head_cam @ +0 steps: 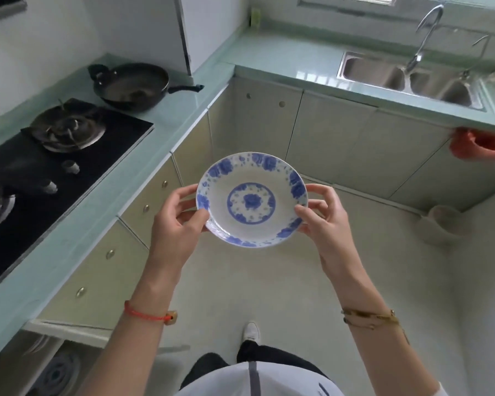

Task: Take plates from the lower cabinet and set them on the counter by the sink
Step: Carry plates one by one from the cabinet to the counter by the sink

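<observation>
A blue-and-white patterned plate (pixel 252 200) is held in mid-air over the pale kitchen floor (pixel 269 281), seen from above through a head-worn camera. It is grasped at opposite edges by both hands. The left hand (pixel 175 224) is closed on the left rim, with the thumb laid on the upper face and the fingers curled beneath. The right hand (pixel 323 221) is closed on the right rim in the same way. The plate is kept roughly level, face up, and shows a ring of blue flowers round the border and a blue medallion at its centre.

A red cord bracelet (pixel 146 314) is worn on the left wrist and thin gold bangles (pixel 372 317) on the right.

The pale green counter (pixel 283 57) runs in an L — along the left wall and across the far side. A double steel sink (pixel 406 78) with a curved faucet (pixel 429 30) is set into the far stretch at upper right, well apart from the plate. On the left stretch a black gas hob (pixel 55 155) is fitted, and a dark frying pan (pixel 129 87) is placed just beyond it.

At lower left a lower cabinet (pixel 49 367) is seen open; the shapes inside are too blurred to be named. An orange plastic bag (pixel 480 145) is hung under the counter edge near the sink. One white shoe (pixel 252 332) is visible on the floor below the plate.
</observation>
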Tool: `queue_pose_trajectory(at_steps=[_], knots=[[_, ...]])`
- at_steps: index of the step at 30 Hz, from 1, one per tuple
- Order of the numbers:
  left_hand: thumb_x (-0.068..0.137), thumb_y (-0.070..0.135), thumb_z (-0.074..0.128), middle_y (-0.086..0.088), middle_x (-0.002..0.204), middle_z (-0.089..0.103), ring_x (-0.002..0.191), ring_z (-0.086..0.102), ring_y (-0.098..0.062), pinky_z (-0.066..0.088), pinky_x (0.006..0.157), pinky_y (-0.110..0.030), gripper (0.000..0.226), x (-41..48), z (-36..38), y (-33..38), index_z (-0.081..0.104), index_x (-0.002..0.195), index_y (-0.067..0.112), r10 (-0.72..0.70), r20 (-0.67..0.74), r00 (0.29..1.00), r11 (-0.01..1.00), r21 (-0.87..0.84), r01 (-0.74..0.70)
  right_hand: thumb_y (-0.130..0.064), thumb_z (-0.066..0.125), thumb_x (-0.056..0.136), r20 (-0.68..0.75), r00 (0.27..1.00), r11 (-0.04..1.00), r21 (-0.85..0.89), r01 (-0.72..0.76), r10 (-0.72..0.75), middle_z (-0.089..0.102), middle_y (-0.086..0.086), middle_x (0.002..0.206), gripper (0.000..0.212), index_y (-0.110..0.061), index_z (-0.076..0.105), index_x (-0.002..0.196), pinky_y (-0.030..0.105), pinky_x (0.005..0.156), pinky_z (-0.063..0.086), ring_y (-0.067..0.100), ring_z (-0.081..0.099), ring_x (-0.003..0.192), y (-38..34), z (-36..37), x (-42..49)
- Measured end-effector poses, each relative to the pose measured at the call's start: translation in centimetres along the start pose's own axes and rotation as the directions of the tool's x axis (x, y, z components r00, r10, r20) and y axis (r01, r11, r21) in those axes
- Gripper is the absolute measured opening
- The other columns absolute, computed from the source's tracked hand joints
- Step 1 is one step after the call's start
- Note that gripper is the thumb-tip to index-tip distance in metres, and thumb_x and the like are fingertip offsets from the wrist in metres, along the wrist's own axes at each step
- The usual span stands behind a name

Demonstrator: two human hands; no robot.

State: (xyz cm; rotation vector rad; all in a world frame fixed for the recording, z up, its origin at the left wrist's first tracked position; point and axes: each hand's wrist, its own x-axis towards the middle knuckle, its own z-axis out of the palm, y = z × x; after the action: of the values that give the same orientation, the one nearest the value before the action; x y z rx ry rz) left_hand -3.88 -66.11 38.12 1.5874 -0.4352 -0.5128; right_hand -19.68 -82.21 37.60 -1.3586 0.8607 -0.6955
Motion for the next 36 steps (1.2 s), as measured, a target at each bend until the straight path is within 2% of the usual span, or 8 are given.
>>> queue_pose_trajectory(at_steps=[8, 12, 16, 23, 25, 29, 31, 36], knots=[[0.088, 0.003, 0.061, 0.003, 0.116, 0.071, 0.106, 0.069, -0.014, 0.06, 0.078, -0.026, 0.038, 13.3, 6.6, 1.1, 0.063, 0.118, 0.027, -0.005, 0.028, 1.0, 1.0, 0.019, 0.004, -0.006, 0.058, 0.089, -0.015, 1.0, 1.0, -0.01, -0.013, 0.013, 0.067, 0.004, 0.096, 0.031, -0.025, 0.058, 0.113, 0.014, 0.059, 0.051, 0.013, 0.066, 0.082, -1.6, -1.1, 14.1], [0.087, 0.005, 0.062, 0.007, 0.114, 0.071, 0.103, 0.07, -0.009, 0.057, 0.07, -0.018, 0.038, 20.8, 9.5, 0.8, 0.064, 0.111, 0.036, 0.013, 0.061, 0.998, 1.0, 0.023, -0.014, -0.007, 0.058, 0.088, -0.042, 0.999, 1.0, -0.024, -0.019, 0.018, 0.067, 0.004, 0.096, 0.031, -0.025, 0.058, 0.113, 0.013, 0.058, 0.05, 0.011, 0.066, 0.081, -1.5, -1.0, 21.6], [0.087, 0.005, 0.062, 0.009, 0.112, 0.071, 0.102, 0.069, -0.008, 0.057, 0.069, -0.017, 0.038, 29.7, 12.5, 1.4, 0.064, 0.109, 0.037, 0.025, 0.096, 0.995, 0.999, 0.031, -0.028, -0.007, 0.057, 0.088, -0.067, 0.998, 1.0, -0.016, -0.018, 0.017, 0.068, 0.005, 0.099, 0.031, -0.025, 0.058, 0.112, 0.015, 0.06, 0.051, 0.013, 0.067, 0.084, -2.2, -0.4, 30.2], [0.086, 0.002, 0.062, 0.013, 0.104, 0.072, 0.101, 0.069, -0.011, 0.06, 0.082, -0.032, 0.041, 46.4, 18.3, 4.4, 0.065, 0.102, 0.039, 0.063, 0.145, 0.987, 0.997, 0.043, -0.07, -0.007, 0.059, 0.088, -0.162, 0.987, 1.0, -0.007, 0.011, -0.012, 0.069, 0.003, 0.095, 0.031, -0.025, 0.058, 0.114, 0.02, 0.064, 0.056, 0.013, 0.071, 0.085, -5.2, 0.9, 45.7], [0.087, 0.001, 0.061, 0.011, 0.105, 0.072, 0.103, 0.069, -0.014, 0.059, 0.083, -0.033, 0.041, 50.7, 20.0, 5.2, 0.065, 0.101, 0.04, 0.065, 0.171, 0.983, 0.997, 0.04, -0.073, -0.008, 0.059, 0.088, -0.19, 0.982, 1.0, 0.004, 0.02, -0.019, 0.069, 0.005, 0.097, 0.032, -0.025, 0.057, 0.115, 0.023, 0.066, 0.058, 0.013, 0.072, 0.084, -6.0, 1.1, 49.6], [0.088, 0.001, 0.06, 0.005, 0.106, 0.072, 0.102, 0.07, -0.015, 0.059, 0.072, -0.023, 0.039, 58.3, 23.2, 6.0, 0.065, 0.108, 0.034, 0.044, 0.215, 0.976, 0.998, 0.033, -0.052, -0.007, 0.059, 0.087, -0.238, 0.971, 1.0, -0.002, 0.001, -0.002, 0.069, 0.005, 0.099, 0.032, -0.025, 0.057, 0.114, 0.031, 0.073, 0.061, 0.01, 0.073, 0.077, -7.0, 1.2, 57.0], [0.088, 0.001, 0.06, 0.003, 0.107, 0.072, 0.1, 0.07, -0.013, 0.057, 0.067, -0.017, 0.036, 61.7, 24.9, 6.1, 0.065, 0.111, 0.029, 0.03, 0.22, 0.975, 0.999, 0.025, -0.036, -0.007, 0.059, 0.087, -0.245, 0.969, 1.0, -0.003, -0.01, 0.009, 0.07, 0.004, 0.098, 0.031, -0.025, 0.058, 0.113, 0.03, 0.072, 0.06, 0.008, 0.073, 0.076, -7.2, 1.2, 60.6], [0.089, 0.001, 0.061, 0.0, 0.107, 0.073, 0.098, 0.07, -0.014, 0.057, 0.066, -0.016, 0.034, 70.6, 29.4, 5.5, 0.065, 0.118, 0.02, 0.018, 0.199, 0.98, 0.999, 0.031, -0.025, -0.007, 0.06, 0.087, -0.238, 0.971, 0.999, 0.019, -0.033, 0.037, 0.07, 0.005, 0.099, 0.03, -0.026, 0.058, 0.111, 0.024, 0.068, 0.058, 0.014, 0.072, 0.084, -6.9, 0.6, 70.8]])
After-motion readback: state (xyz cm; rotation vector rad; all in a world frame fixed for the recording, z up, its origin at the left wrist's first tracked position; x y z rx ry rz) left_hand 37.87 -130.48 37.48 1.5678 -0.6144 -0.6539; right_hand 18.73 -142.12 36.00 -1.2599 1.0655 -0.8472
